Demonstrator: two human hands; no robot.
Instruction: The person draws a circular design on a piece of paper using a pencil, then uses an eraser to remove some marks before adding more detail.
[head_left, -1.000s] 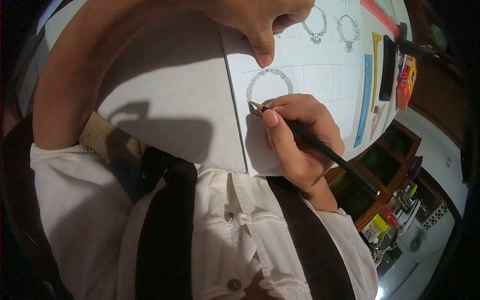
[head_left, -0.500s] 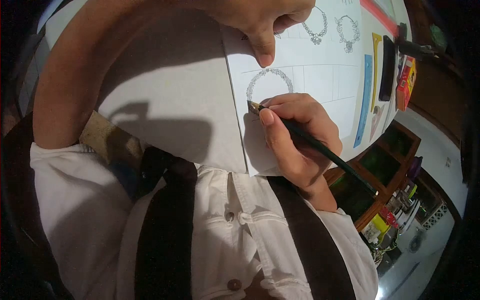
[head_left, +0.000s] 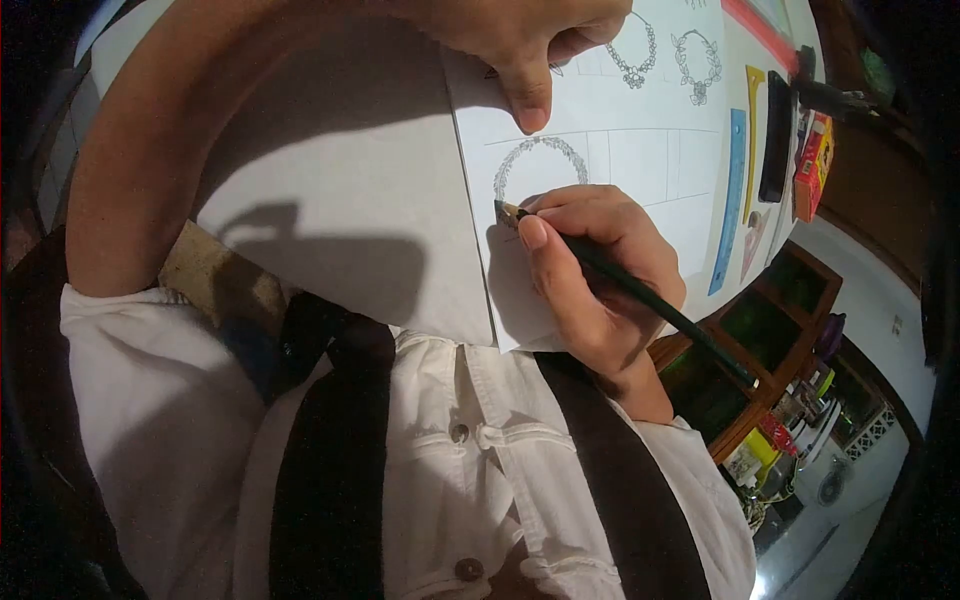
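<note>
A dark green pencil [head_left: 690, 330] is pinched in my right hand [head_left: 605, 270]. Its tip rests on a white sheet of paper [head_left: 640, 165], at the left side of a wreath drawing [head_left: 502, 178]. Part of that ring-shaped drawing lies hidden behind my right fingers. My left hand [head_left: 515, 45] lies on the upper part of the sheet. Its thumb is stretched out, with the tip just above the top of the wreath, and its other fingers show only in part.
More wreath drawings [head_left: 697, 68] and ruled boxes cover the sheet. To the right lie a blue ruler [head_left: 728, 200], a thin yellow tool [head_left: 750, 130], a black flat object [head_left: 775, 140] and a red-and-yellow box [head_left: 812, 165]. Beyond the table edge stands a wooden cabinet [head_left: 775, 310].
The pencil has shifted very slightly, its tip staying at the wreath's left side. My left hand stays in place.
</note>
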